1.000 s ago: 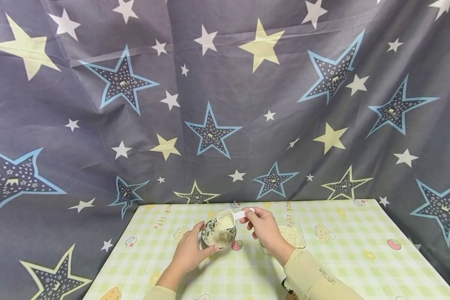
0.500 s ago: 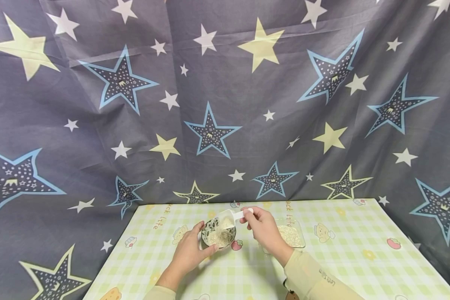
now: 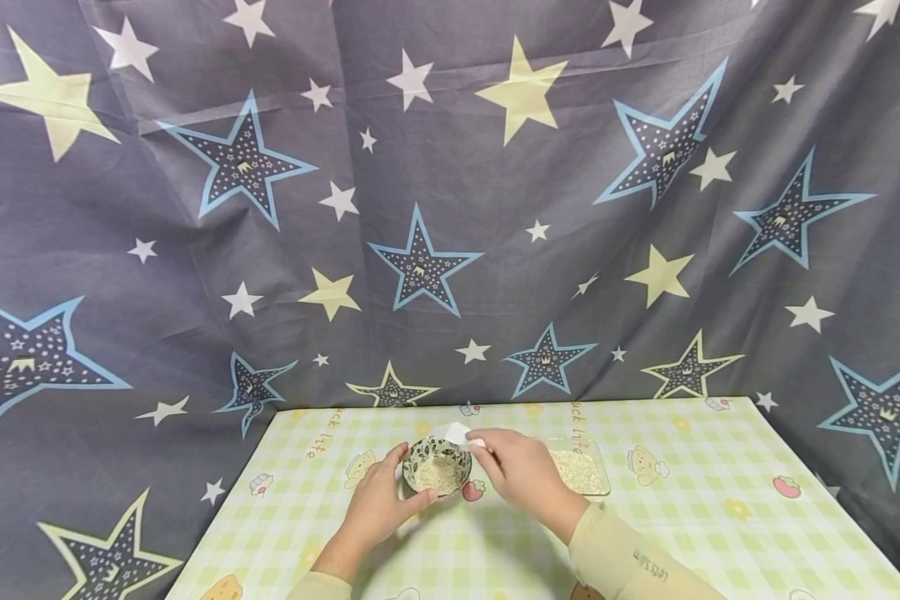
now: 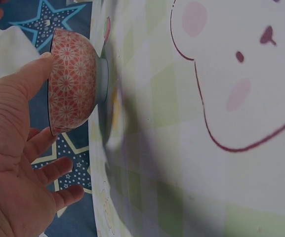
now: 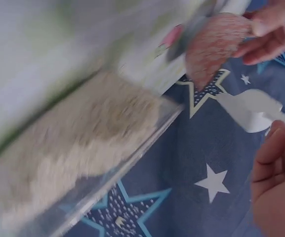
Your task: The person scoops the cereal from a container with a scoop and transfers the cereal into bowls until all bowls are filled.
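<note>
A small bowl (image 3: 459, 472), dark-leafed inside, holds pale grain flakes. Its outside shows a red floral pattern in the left wrist view. My left hand (image 3: 381, 504) holds it at the rim, thumb on the near side and a fingertip opposite, the other fingers spread free. Above the bowl's right rim, my right hand (image 3: 528, 477) grips a white scoop (image 3: 457, 433) by its short handle. The scoop is turned over, its back facing up. A clear rectangular container (image 3: 606, 483) of the same flakes (image 5: 78, 143) stands right of the bowl, partly behind my right wrist.
The table wears a green-and-white checked cloth (image 3: 690, 533) with cartoon prints. Right behind its back edge hangs a dark curtain (image 3: 450, 350) printed with stars.
My right hand has rolled over, turning the scoop from tilted to upside down. Flakes have poured out, and the heap in the bowl shows larger. My left hand stays on the bowl.
</note>
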Action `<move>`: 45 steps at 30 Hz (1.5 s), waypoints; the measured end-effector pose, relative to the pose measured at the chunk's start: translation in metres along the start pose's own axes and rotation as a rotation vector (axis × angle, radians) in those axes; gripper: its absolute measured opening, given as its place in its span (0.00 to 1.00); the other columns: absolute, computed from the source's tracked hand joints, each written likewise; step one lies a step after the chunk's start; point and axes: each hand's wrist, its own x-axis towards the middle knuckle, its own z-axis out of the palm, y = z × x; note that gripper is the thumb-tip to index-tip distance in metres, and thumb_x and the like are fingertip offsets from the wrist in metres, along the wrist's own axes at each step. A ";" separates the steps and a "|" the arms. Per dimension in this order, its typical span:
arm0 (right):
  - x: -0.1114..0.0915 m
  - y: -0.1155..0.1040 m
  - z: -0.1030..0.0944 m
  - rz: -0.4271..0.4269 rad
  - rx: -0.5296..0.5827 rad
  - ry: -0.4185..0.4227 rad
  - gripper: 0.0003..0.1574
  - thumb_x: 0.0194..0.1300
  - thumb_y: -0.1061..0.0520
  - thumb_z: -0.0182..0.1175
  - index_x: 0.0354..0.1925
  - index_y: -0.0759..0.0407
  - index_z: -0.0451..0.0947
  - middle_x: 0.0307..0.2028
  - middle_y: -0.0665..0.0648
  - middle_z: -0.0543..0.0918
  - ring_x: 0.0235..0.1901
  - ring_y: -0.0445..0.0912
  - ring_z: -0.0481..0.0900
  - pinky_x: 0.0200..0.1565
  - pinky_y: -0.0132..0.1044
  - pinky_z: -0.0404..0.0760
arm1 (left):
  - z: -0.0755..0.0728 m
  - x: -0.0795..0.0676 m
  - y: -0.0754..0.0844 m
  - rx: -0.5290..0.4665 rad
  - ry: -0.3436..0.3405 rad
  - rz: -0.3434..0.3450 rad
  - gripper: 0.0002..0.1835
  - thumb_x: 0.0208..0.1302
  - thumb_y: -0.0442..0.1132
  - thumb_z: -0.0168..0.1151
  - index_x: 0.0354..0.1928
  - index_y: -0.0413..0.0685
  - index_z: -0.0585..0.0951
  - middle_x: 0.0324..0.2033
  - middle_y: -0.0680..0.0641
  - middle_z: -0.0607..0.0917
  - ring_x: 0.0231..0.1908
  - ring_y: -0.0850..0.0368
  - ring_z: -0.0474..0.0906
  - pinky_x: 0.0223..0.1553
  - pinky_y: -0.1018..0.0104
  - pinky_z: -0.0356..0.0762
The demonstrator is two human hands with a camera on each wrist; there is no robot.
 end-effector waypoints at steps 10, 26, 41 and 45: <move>-0.011 0.006 0.008 -0.397 -0.276 0.011 0.21 0.65 0.50 0.75 0.56 0.46 0.85 0.44 0.44 0.91 0.42 0.40 0.90 0.32 0.30 0.87 | 0.001 0.000 -0.001 -0.008 -0.014 0.004 0.54 0.59 0.61 0.79 0.80 0.44 0.66 0.74 0.41 0.78 0.69 0.33 0.76 0.68 0.31 0.76; -0.014 -0.001 0.003 -0.184 -0.063 -0.015 0.16 0.75 0.51 0.66 0.58 0.49 0.87 0.45 0.47 0.93 0.38 0.39 0.90 0.40 0.36 0.90 | 0.001 0.000 -0.001 -0.014 -0.002 0.012 0.54 0.59 0.61 0.79 0.80 0.42 0.66 0.73 0.41 0.78 0.69 0.32 0.75 0.68 0.31 0.76; -0.001 0.007 -0.018 0.916 1.112 0.142 0.20 0.83 0.53 0.53 0.59 0.65 0.81 0.30 0.49 0.85 0.23 0.37 0.73 0.18 0.27 0.70 | -0.002 0.002 0.000 -0.017 -0.018 -0.003 0.55 0.58 0.60 0.80 0.80 0.43 0.65 0.73 0.42 0.78 0.69 0.34 0.75 0.67 0.32 0.77; -0.005 0.019 -0.032 1.000 1.216 0.199 0.19 0.85 0.54 0.49 0.59 0.66 0.78 0.28 0.47 0.84 0.23 0.35 0.72 0.18 0.23 0.68 | -0.002 0.002 0.004 -0.014 0.005 0.027 0.55 0.57 0.60 0.81 0.80 0.43 0.67 0.71 0.40 0.80 0.68 0.35 0.76 0.67 0.33 0.78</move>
